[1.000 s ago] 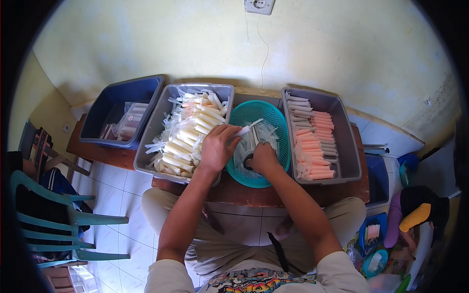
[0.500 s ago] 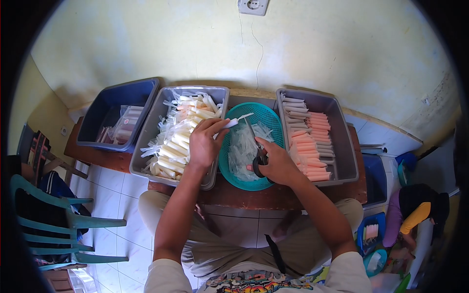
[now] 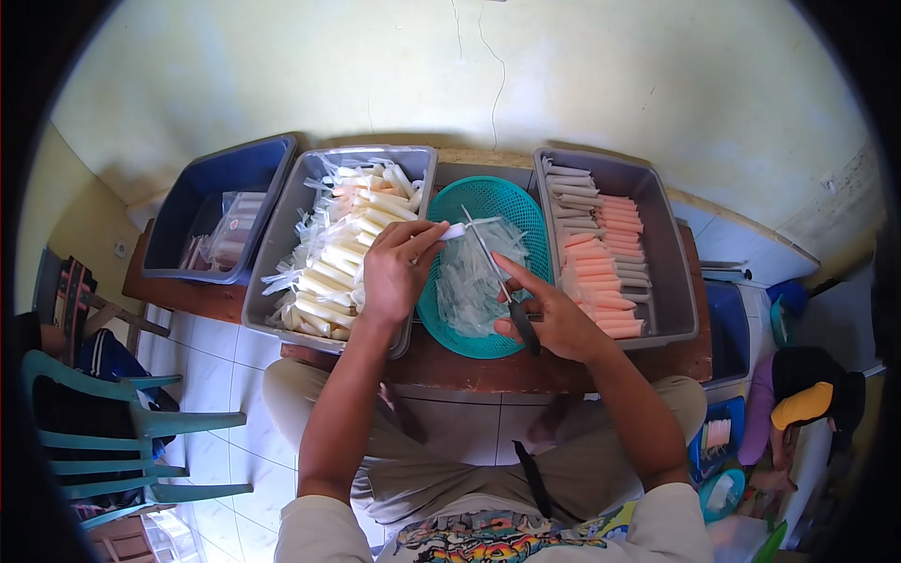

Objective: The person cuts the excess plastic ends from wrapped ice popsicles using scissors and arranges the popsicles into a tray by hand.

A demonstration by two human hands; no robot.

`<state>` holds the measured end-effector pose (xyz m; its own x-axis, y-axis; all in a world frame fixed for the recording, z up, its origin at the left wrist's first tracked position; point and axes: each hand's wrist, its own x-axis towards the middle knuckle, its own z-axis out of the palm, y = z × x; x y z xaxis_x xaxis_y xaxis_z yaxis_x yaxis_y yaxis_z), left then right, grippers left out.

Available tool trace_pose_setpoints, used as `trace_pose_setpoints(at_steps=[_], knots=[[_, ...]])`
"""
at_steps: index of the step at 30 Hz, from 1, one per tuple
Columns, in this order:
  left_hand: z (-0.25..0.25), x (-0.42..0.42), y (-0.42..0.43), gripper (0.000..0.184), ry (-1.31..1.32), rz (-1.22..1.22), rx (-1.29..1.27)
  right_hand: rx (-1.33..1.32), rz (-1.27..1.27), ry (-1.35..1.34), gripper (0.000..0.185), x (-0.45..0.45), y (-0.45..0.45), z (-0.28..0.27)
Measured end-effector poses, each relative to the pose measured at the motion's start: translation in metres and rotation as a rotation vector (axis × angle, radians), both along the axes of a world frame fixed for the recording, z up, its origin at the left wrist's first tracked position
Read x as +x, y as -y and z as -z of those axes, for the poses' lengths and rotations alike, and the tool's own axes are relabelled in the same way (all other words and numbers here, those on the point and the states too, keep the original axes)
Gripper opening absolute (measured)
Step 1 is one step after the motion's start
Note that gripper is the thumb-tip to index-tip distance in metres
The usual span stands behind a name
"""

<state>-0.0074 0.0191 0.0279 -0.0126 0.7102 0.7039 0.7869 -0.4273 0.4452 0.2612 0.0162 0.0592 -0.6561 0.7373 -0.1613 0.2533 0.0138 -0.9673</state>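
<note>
- Left hand (image 3: 394, 272): pinches one white packet (image 3: 453, 232) between thumb and fingers, its end jutting past the fingertips.
- White packet: held over the teal basket (image 3: 530, 211), towards its left side; long axis roughly crosswise, the exposed end pointing right and slightly away from the person. Its thin tail (image 3: 482, 222) extends the same way. The other end is hidden by the hand.
- Right hand (image 3: 554, 319): curled about the dark handles of the scissors (image 3: 524, 327), forefinger reaching along the blade side.
- Scissors: blades point away from the person and slightly left, crossing near the tail; contact and blade opening cannot be told.
- Handling, as judged: steady pinch just behind the tail, without squeezing the soft body; tail straight, blades square across it and clear of both the filled part and the left fingertips; small, controlled closing, over the basket.
- Clear plastic scraps (image 3: 479, 291): heaped in the basket.
- Left grey tub (image 3: 424, 161): beside the basket; pale yellow packets (image 3: 328, 283), jumbled, mostly slanting, with loose clear tails.
- Right grey tub (image 3: 674, 314): pink packets (image 3: 593, 272) and greyish ones, in stacked rows, lying mostly crosswise.
</note>
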Motion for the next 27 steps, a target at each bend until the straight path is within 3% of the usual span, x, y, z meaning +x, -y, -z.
trace_pose_setpoints(at_steps=[18,27], knots=[[0.004,0.006,0.006,0.031,-0.072,0.112,-0.015,0.261,0.071,0.048,0.098,-0.001,-0.002,0.019],[0.007,0.007,0.007,0.031,-0.070,0.109,-0.018,0.368,0.068,0.214,0.093,-0.005,0.007,0.001]])
